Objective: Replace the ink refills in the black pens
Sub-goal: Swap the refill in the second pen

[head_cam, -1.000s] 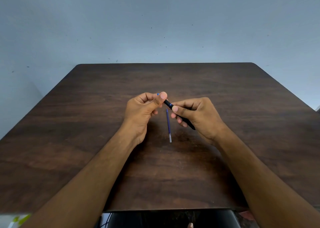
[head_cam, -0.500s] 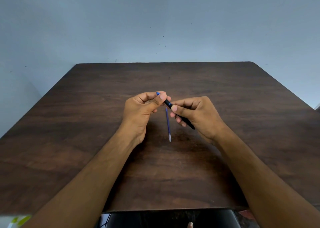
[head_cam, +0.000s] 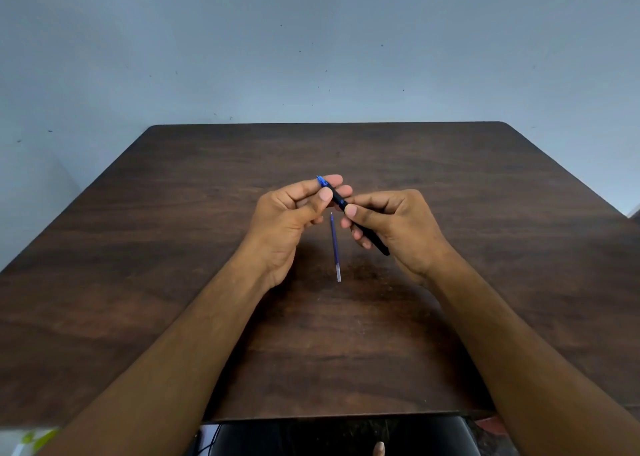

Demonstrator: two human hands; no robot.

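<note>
Head: pen (head_cam: 337, 197) tip now likelier exposed.

Both hands hold a slim black plastic pen (head_cam: 337, 197) with a blue tip above the dark brown wooden table (head_cam: 485, 185); the left hand (head_cam: 291, 220) pinches its blue end, the right hand (head_cam: 394, 227) grips the barrel; a thin blue ink refill (head_cam: 334, 246) lies on the tabletop between them; a pale grey-blue wall (head_cam: 311, 47) stands behind.

Black pen (head_cam: 338, 199) with blue tip, tilted, held above the table; blue refill (head_cam: 334, 244) lies flat beneath it.
</note>
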